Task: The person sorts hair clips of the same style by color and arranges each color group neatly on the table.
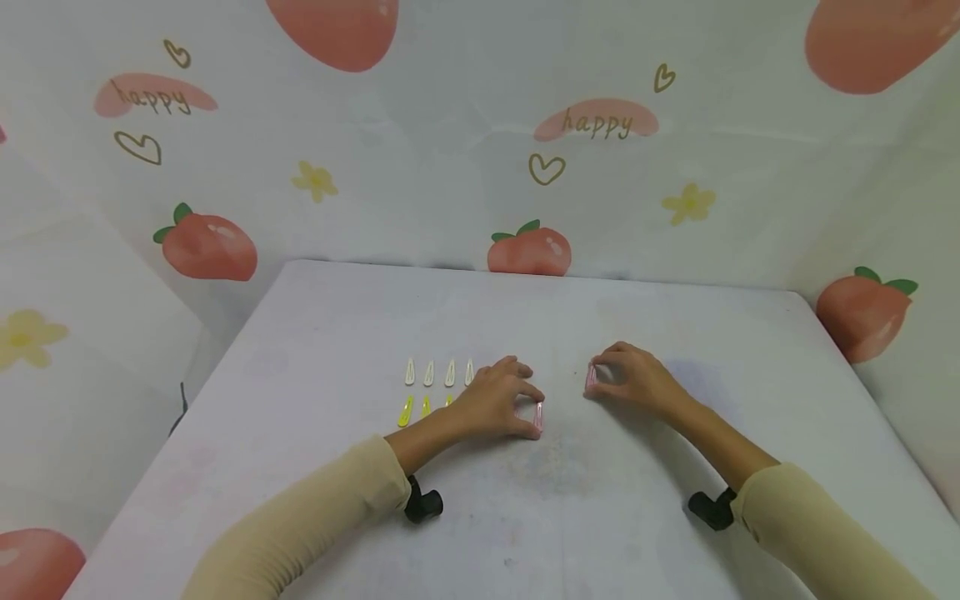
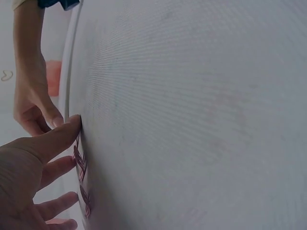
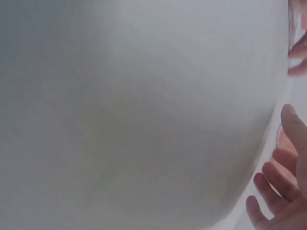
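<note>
My left hand [image 1: 495, 404] is low over the table, its thumb and index finger at the two ends of a pink snap hair clip [image 1: 539, 415]. More pink clips [image 2: 85, 199] show beside its fingers in the left wrist view. To the right, my right hand [image 1: 637, 379] pinches another pink hair clip [image 1: 591, 377] end to end between thumb and finger. White snap clips [image 1: 429, 373] stand in a row behind and left of my left hand. Yellow clips [image 1: 406, 412] form a row in front of them, partly hidden by that hand.
The white tabletop [image 1: 600, 517] stretches around both hands. A printed cloth [image 1: 420, 167] with peaches and flowers hangs behind the table's back edge. Black wrist devices [image 1: 424, 505] sit at both sleeve cuffs.
</note>
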A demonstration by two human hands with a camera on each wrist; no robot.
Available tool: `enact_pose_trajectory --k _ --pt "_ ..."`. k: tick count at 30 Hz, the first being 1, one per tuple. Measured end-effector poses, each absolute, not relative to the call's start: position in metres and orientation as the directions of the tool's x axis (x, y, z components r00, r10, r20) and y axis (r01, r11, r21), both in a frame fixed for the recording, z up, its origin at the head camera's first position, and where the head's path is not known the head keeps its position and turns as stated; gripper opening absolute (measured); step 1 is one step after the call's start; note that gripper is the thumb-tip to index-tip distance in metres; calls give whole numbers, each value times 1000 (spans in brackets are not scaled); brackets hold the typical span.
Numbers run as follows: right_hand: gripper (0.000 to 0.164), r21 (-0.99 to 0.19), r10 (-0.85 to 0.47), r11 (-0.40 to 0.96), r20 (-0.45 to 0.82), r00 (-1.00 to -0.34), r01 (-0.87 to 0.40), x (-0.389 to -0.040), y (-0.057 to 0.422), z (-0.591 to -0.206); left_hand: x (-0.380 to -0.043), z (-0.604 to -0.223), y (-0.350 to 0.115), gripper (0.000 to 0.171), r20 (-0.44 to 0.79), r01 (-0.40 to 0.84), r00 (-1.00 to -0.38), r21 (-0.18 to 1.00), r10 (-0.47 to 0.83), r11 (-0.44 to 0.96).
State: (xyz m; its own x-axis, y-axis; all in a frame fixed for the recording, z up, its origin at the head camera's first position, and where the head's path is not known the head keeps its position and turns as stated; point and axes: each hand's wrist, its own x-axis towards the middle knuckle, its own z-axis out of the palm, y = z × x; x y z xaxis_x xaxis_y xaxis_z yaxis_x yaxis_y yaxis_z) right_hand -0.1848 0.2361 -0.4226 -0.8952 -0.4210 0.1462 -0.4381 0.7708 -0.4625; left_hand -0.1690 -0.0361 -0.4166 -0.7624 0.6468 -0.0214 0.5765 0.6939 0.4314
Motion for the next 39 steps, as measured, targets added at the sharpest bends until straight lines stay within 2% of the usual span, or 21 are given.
enact_pose_trajectory --k 7,13,20,30,39 --pt "46 -488 -504 705 165 -848 -514 -161 217 -418 -169 -417 -37 49 -19 576 -764 432 645 694" --pt "43 -434 -540 721 135 -831 -540 -148 203 -418 -170 -419 -37 49 -17 575 -766 429 643 697" --pt "44 -365 -562 732 156 -813 -576 -145 198 -422 -171 -419 -37 50 -10 591 -757 417 653 691" --pt "47 -422 -542 722 147 -828 -548 -146 198 -423 -172 -422 -38 48 -4 592 -756 422 654 687" --pt "57 -465 -558 714 75 -827 -524 -147 201 -419 -173 -418 -40 53 -31 599 -745 410 667 688"
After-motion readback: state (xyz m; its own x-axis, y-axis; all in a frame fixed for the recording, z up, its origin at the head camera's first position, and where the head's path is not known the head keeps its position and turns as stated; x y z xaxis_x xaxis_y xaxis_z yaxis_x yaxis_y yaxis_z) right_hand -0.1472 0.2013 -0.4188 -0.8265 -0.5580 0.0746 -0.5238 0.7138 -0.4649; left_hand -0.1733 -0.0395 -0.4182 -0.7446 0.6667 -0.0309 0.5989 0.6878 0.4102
